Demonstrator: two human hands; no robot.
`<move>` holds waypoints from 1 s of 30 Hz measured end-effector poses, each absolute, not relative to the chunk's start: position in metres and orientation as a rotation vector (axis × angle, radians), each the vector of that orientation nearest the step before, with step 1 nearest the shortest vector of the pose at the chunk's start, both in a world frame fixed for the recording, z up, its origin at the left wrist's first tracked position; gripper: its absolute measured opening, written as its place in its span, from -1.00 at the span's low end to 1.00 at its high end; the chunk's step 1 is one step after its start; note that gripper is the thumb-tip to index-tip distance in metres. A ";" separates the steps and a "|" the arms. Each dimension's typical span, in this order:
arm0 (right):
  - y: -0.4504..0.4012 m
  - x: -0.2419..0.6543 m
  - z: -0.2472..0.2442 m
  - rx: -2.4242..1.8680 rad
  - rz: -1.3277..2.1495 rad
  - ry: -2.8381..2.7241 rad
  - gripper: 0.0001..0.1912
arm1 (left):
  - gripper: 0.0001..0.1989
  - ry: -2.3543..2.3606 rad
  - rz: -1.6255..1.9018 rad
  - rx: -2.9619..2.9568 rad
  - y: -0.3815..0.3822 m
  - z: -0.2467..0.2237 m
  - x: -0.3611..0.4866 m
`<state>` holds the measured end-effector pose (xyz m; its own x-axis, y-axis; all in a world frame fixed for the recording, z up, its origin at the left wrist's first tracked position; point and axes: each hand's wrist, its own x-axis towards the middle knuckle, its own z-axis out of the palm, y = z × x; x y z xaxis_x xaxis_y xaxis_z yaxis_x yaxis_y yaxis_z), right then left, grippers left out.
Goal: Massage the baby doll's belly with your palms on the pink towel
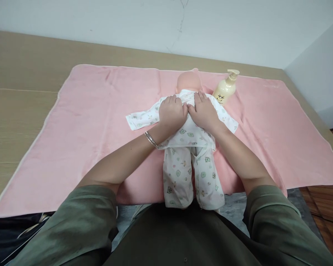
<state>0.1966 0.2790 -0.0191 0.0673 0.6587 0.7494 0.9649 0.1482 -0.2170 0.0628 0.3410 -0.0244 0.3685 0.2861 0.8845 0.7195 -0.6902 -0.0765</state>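
A baby doll (189, 82) lies on a pink blanket (83, 122), its head toward the wall. It wears a white printed top (192, 136) with both sleeves spread outward, and matching trousers (179, 177) whose legs point at me. My left hand (172, 112) rests on the upper chest of the top, its fingers curled in; whether cloth is pinched in them is hidden. Beside it, my right hand (204, 111) lies on the other side of the chest with its fingers laid flat. The two thumbs nearly touch at the middle.
A cream pump bottle (224, 88) leans on the blanket right of the doll's head. The wooden table (22, 55) meets a pale wall behind. Dark fabric (13, 236) shows at the lower left, and a brown wood surface (327, 207) at the lower right.
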 end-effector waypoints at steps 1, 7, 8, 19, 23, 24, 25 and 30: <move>0.281 0.197 -0.020 -1.575 -0.507 -1.659 -0.37 | -0.58 -0.841 -1.288 -2.192 0.346 -0.024 0.063; 0.279 0.200 -0.019 -1.510 -0.506 -1.658 -0.42 | -0.53 -0.785 -1.363 -2.261 0.360 -0.023 0.063; 0.278 0.201 -0.018 -1.499 -0.510 -1.662 -0.44 | -0.54 -0.791 -1.365 -2.272 0.358 -0.023 0.062; 0.265 0.184 -0.019 -1.690 -0.716 -1.591 -0.53 | -0.61 -0.894 -1.311 -2.314 0.344 -0.016 0.060; 0.254 0.172 -0.021 -1.778 -0.766 -1.571 -0.53 | -0.54 -0.866 -1.190 -2.347 0.353 -0.012 0.059; 0.253 0.172 -0.020 -1.778 -0.762 -1.573 -0.52 | -0.52 -0.848 -1.176 -2.352 0.354 -0.012 0.058; 0.254 0.174 -0.020 -1.770 -0.745 -1.578 -0.52 | -0.51 -0.831 -1.170 -2.354 0.354 -0.012 0.058; 0.273 0.198 -0.015 -1.623 -0.545 -1.678 -0.46 | -0.55 -0.779 -1.227 -2.351 0.341 -0.017 0.058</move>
